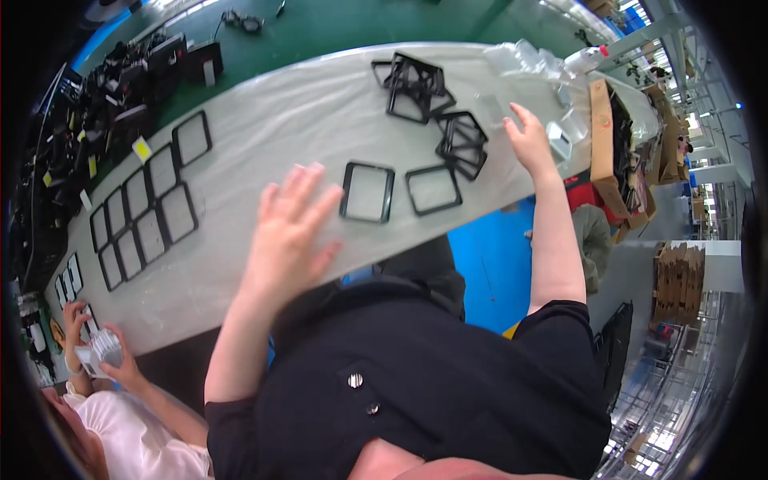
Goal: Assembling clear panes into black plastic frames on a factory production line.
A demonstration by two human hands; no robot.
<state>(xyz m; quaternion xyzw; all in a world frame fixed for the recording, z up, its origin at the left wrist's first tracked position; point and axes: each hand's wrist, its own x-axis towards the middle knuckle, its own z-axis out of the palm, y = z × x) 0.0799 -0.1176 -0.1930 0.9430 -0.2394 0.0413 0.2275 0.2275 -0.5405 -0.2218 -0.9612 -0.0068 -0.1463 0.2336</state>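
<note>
My left hand [290,228] is over the pale table [240,264], fingers spread and nothing in them. Just right of its fingertips lies a black rectangular frame [390,194] with rounded corners. A second black frame [438,210] rests beside that one, near the table's front edge. Beyond it is a loose stack of black frames [462,136], and farther back a larger jumbled heap of them [420,76]. To the right of both piles, my right hand [530,140] is raised with fingers apart, holding nothing. Clear plastic bags [524,58] lie beyond it.
Several black frames [164,192] lie in two rows at the left. A co-worker's hands [120,360] hold a bundle of white pieces at the lower left. Cardboard boxes [602,144] and a red-capped bottle [588,58] stand at the right.
</note>
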